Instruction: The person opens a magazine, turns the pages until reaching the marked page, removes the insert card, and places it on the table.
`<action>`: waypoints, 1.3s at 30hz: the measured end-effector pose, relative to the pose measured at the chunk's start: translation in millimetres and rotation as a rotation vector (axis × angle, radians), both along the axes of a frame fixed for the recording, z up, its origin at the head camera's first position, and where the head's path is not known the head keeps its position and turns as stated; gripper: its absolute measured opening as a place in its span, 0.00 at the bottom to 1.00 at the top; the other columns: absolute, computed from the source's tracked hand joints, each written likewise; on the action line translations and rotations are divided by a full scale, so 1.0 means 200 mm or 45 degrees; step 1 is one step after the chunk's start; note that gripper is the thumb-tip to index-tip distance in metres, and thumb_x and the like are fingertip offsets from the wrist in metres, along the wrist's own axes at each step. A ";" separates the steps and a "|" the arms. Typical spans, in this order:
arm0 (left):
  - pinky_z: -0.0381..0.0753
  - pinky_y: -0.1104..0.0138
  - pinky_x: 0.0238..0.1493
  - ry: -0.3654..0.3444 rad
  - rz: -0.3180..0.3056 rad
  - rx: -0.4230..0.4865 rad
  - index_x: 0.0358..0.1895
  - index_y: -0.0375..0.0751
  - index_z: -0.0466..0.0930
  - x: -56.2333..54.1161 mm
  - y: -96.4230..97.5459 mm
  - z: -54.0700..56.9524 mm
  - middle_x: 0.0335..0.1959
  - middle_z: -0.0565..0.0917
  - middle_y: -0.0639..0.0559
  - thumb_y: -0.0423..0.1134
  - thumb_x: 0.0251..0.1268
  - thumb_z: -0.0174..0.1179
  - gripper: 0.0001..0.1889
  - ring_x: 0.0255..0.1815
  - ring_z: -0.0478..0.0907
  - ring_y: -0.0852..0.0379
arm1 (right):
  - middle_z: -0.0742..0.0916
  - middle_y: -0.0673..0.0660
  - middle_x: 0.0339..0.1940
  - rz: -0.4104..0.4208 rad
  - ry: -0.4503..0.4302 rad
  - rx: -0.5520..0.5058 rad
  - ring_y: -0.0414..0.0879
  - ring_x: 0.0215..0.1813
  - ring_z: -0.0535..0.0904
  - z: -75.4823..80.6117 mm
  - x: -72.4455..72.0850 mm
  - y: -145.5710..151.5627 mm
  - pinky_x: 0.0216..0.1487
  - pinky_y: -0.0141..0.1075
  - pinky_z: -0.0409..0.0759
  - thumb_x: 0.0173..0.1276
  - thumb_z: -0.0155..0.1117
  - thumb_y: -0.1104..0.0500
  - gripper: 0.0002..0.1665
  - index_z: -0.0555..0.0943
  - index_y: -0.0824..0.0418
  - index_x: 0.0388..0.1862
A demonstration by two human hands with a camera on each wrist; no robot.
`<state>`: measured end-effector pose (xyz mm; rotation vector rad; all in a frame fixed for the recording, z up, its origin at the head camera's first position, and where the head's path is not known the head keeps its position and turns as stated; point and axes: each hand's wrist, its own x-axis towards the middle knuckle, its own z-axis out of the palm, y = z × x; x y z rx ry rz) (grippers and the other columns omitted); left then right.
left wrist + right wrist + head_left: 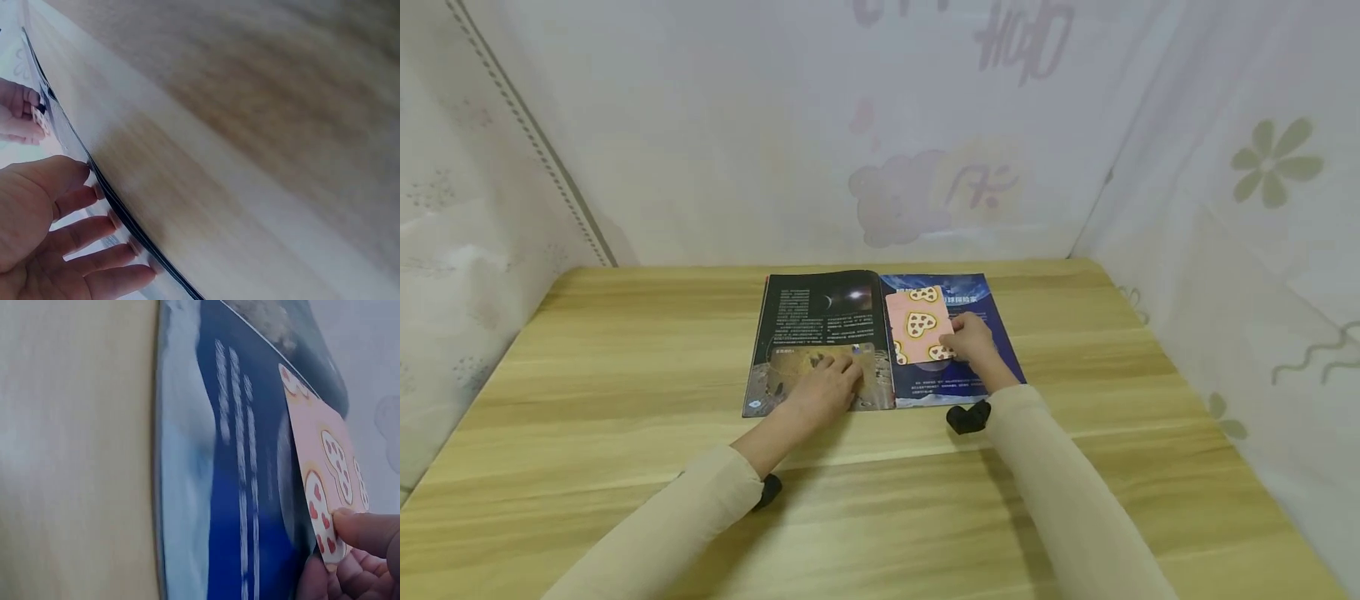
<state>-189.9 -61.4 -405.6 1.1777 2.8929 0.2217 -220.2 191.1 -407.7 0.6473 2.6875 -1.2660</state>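
An open magazine [820, 310] lies on the wooden table, a dark page on the left and a blue page on the right. My left hand [829, 387] rests on the lower part of the left page, its fingertips touching the paper; in the left wrist view the fingers [103, 231] are spread and slightly bent. A pink card [919, 323] with heart patterns is in my right hand [973, 340], over the right page. The right wrist view shows the thumb on top of the card [331, 462] near its corner, other fingers beneath, and the card tilted above the page.
The wooden table [625, 400] extends on all sides of the magazine. Pale printed sheets [737, 150] hang behind it and at both sides. Black straps [967, 417] are at both wrists, below the cream sleeves.
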 end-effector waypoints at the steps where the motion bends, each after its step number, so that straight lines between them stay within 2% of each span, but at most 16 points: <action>1: 0.80 0.52 0.51 0.001 -0.005 0.005 0.47 0.37 0.72 0.00 0.00 0.00 0.53 0.75 0.40 0.34 0.63 0.59 0.11 0.52 0.74 0.38 | 0.81 0.62 0.40 -0.012 0.011 -0.057 0.44 0.31 0.75 -0.01 0.01 0.02 0.29 0.31 0.77 0.64 0.61 0.63 0.17 0.72 0.68 0.50; 5: 0.79 0.53 0.51 0.009 -0.019 0.018 0.46 0.37 0.72 0.01 0.00 -0.01 0.52 0.76 0.39 0.34 0.63 0.60 0.11 0.51 0.74 0.38 | 0.81 0.59 0.34 -0.033 0.076 -0.208 0.39 0.22 0.73 -0.06 0.03 0.14 0.22 0.27 0.76 0.65 0.59 0.65 0.17 0.72 0.71 0.51; 13: 0.79 0.53 0.52 0.013 -0.003 0.029 0.44 0.37 0.73 0.02 -0.01 -0.01 0.53 0.75 0.40 0.34 0.62 0.61 0.10 0.51 0.74 0.39 | 0.78 0.49 0.22 -0.050 0.144 -0.381 0.35 0.19 0.71 -0.06 0.08 0.38 0.21 0.24 0.77 0.66 0.56 0.68 0.20 0.68 0.74 0.55; 16: 0.78 0.54 0.52 0.008 -0.007 0.035 0.43 0.37 0.73 0.02 -0.01 -0.01 0.52 0.75 0.40 0.34 0.62 0.60 0.09 0.51 0.74 0.39 | 0.78 0.47 0.19 -0.052 0.140 -0.409 0.35 0.18 0.71 -0.03 0.11 0.46 0.20 0.25 0.76 0.67 0.56 0.67 0.20 0.67 0.74 0.56; 24: 0.80 0.54 0.50 -0.020 0.001 0.014 0.46 0.38 0.72 0.02 0.00 -0.01 0.55 0.74 0.40 0.34 0.63 0.60 0.11 0.53 0.73 0.39 | 0.79 0.46 0.20 -0.038 0.139 -0.446 0.35 0.22 0.74 0.01 0.18 0.61 0.24 0.27 0.77 0.68 0.54 0.67 0.22 0.64 0.76 0.58; 39: 0.81 0.54 0.47 0.000 0.013 0.003 0.44 0.39 0.72 0.03 0.00 -0.01 0.54 0.74 0.40 0.34 0.62 0.60 0.10 0.52 0.73 0.40 | 0.78 0.44 0.22 -0.089 0.123 -0.442 0.32 0.23 0.75 -0.01 0.26 0.79 0.25 0.25 0.78 0.69 0.53 0.66 0.24 0.62 0.75 0.60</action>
